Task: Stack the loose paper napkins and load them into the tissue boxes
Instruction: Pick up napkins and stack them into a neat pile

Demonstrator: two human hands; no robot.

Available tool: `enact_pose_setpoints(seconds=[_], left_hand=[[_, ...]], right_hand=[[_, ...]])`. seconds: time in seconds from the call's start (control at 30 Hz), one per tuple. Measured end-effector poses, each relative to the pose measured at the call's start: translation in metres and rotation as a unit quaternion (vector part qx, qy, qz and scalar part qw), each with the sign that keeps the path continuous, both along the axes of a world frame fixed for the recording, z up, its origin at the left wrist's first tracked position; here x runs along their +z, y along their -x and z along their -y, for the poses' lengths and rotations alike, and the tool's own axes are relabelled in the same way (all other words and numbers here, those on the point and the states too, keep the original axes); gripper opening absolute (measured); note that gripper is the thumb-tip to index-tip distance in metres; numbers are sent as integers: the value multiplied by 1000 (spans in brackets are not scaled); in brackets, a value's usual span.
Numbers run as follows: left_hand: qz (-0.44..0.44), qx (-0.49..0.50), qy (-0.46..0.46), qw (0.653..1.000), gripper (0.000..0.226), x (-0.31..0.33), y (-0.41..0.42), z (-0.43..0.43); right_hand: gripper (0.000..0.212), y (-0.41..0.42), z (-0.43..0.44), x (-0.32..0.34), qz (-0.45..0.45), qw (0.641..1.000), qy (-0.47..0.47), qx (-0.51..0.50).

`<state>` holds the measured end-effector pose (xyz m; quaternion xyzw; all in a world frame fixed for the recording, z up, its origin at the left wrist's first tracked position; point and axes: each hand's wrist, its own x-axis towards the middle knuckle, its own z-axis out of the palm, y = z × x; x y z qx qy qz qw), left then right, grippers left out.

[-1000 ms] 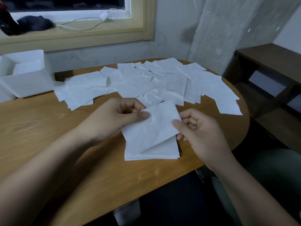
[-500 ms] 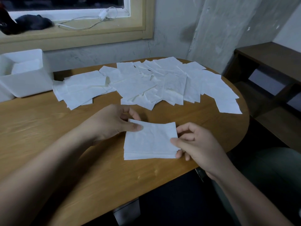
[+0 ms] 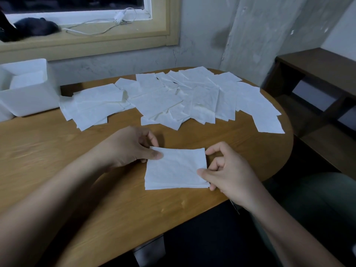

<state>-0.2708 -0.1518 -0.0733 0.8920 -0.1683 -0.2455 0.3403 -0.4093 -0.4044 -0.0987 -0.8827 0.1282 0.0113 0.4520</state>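
A small stack of white napkins [image 3: 176,169] lies flat on the wooden table [image 3: 57,155] in front of me. My left hand [image 3: 131,147] pinches the stack's far left corner, thumb on top. My right hand [image 3: 225,170] grips the stack's right edge with thumb and curled fingers. Several loose napkins [image 3: 173,97] lie spread and overlapping across the far half of the table. A white tissue box [image 3: 25,87], open at the top with napkins inside, stands at the far left.
A second white box edge [image 3: 4,114] shows at the far left. Behind the table is a concrete wall with a window sill [image 3: 86,38] holding a white cable and a dark object. A dark wooden bench [image 3: 317,74] stands to the right.
Both hands lowered the single napkin they held up onto the stack. They now hold the stack by its left corner and right edge on the table.
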Motion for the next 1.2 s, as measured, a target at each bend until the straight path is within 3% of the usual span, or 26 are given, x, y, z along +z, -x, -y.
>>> enact_pose_setpoints(seconds=[0.17, 0.33, 0.5, 0.7, 0.83, 1.07, 1.2], left_hand=[[25, 13, -11, 1000, 24, -5, -5, -4], [72, 38, -11, 997, 16, -11, -10, -4], [158, 64, 27, 985, 9, -29, -7, 0], [192, 81, 64, 976, 6, -38, -7, 2], [199, 89, 69, 974, 6, -40, -7, 2], [198, 87, 71, 974, 6, -38, -6, 2], [198, 85, 72, 974, 6, -35, -3, 4]], right_hand=[[41, -2, 8, -3, 30, 997, 63, -17], [21, -10, 47, -11, 104, 973, 198, -53], [45, -27, 100, -24, 97, 943, 311, -66], [67, -35, 123, -32, -10, 931, 355, -84], [57, -27, 114, -33, 25, 928, 364, -74], [17, -23, 107, -30, 125, 932, 335, -50], [13, -23, 99, -29, 156, 933, 321, -34]])
